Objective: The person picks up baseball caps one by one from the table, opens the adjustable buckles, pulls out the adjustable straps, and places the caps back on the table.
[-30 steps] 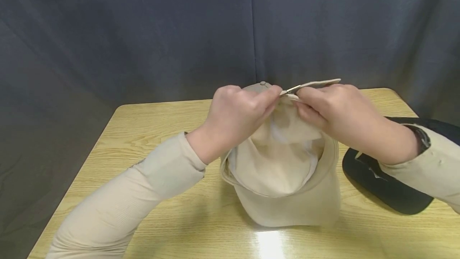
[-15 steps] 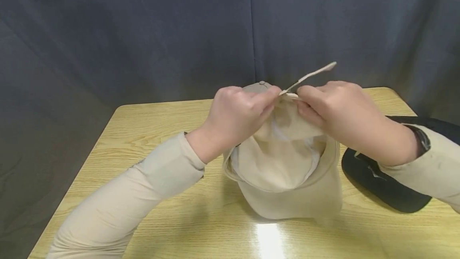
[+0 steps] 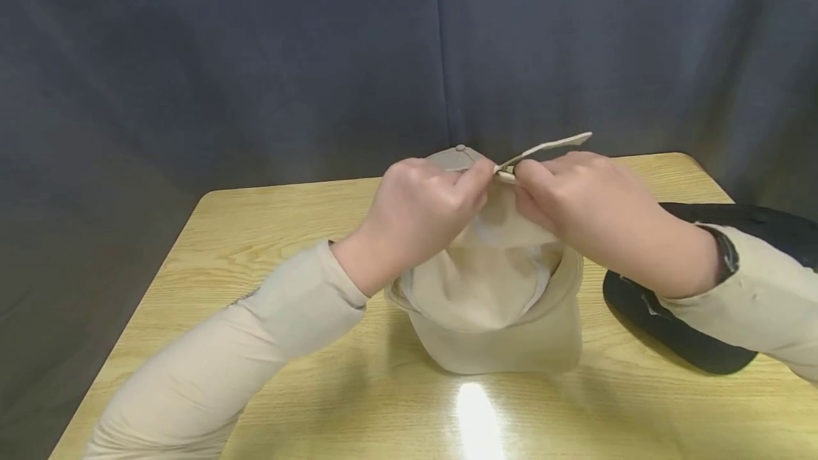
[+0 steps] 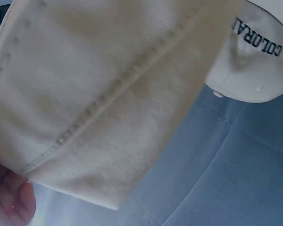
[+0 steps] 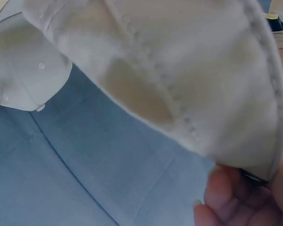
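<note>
Beige cap (image 3: 482, 289), stitched cloth, curved brim (image 3: 498, 348), left fingers (image 3: 474, 179), right fingers (image 3: 533, 177), both closed, pinching its edge

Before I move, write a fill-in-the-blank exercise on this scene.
The left hand and right hand grip a ____-coloured baseball cap.
Its brim points toward the head view's ____ edge.
There, this cap is ____ of the black cap.
Lettering on the pale cap beyond the hands shows in the ____ wrist view.
beige; bottom; left; left
</note>
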### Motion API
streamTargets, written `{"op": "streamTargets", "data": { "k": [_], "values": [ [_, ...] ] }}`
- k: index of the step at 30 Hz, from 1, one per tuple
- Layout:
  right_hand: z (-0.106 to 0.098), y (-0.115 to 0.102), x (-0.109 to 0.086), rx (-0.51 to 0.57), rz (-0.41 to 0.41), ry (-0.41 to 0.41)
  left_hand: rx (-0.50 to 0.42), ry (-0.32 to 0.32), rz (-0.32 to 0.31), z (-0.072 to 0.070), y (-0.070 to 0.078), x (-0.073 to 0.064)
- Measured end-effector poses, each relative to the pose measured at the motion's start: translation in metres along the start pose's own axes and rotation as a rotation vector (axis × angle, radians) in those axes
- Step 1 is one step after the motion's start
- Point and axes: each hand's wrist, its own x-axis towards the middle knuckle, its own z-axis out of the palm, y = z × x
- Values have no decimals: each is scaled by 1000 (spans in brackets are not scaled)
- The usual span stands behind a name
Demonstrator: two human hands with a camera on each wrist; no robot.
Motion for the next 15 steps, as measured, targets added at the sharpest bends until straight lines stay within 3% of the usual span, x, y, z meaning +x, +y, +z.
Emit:
{"op": "streamTargets", "data": {
  "k": [7, 15],
  "values": [
    [-2, -1, 3, 93, 73, 24, -36, 13, 8, -4, -1, -2],
    [-3, 1, 5, 85, 58, 42, -63, 26, -25, -9, -5, -5]
  ]
}}
